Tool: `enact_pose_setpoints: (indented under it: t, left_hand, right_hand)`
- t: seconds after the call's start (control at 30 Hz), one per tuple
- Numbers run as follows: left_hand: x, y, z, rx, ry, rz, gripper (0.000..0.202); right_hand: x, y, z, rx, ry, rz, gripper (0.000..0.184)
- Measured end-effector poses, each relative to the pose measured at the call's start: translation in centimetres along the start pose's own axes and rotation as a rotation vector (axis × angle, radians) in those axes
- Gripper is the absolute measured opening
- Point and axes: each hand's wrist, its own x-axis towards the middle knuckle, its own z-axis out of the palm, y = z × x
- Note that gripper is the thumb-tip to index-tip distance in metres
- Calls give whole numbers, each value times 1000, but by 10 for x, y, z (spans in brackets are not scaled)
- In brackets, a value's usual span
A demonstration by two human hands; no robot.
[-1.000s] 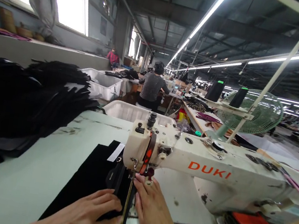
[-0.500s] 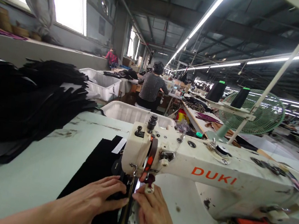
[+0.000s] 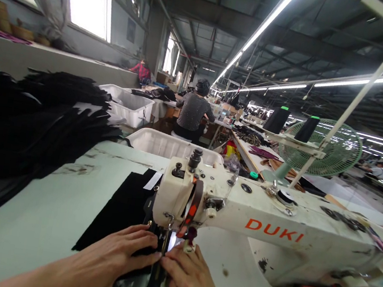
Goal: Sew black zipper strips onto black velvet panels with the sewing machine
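Observation:
A piece of black fabric (image 3: 121,205) lies flat on the pale table (image 3: 32,220) and runs under the head of a white DUKI sewing machine (image 3: 272,227). My left hand (image 3: 105,262) rests flat on the fabric, fingers stretched toward the needle. To the right of the needle, my right hand (image 3: 188,282) presses its fingertips down beside a dark zipper strip (image 3: 155,279). The fingertips of both hands almost meet below the presser foot (image 3: 167,236). A white label (image 3: 152,181) sits on the fabric's far end.
A big heap of black cut pieces (image 3: 31,129) fills the table's left side. White plastic bins (image 3: 173,144) stand behind the table. A green fan (image 3: 324,146) and thread cones (image 3: 277,119) are at the right. A seated person (image 3: 194,110) works further back.
The black fabric has fed away from me under the needle. Both hands followed it forward, and their fingertips came closer together.

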Motion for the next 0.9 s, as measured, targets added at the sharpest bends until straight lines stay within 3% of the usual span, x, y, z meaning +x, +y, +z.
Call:
enact_pose_setpoints:
  t: [0.2,0.73,0.8,0.9]
  left_hand:
    - [2,-6,7,-30,-32,-146,74]
    - [4,-15,12,-30,55,-39,72]
    - [4,-17,11,-61,70,-7,66]
    - [7,-25,9,-133,128,12,40]
  right_hand:
    - [-3,1,6,-68,79,31,47]
    - [-3,0,9,-84,99,63,55]
    - [-3,1,9,-93,110,40,54]
    - [-5,4,9,-120,73,2,54]
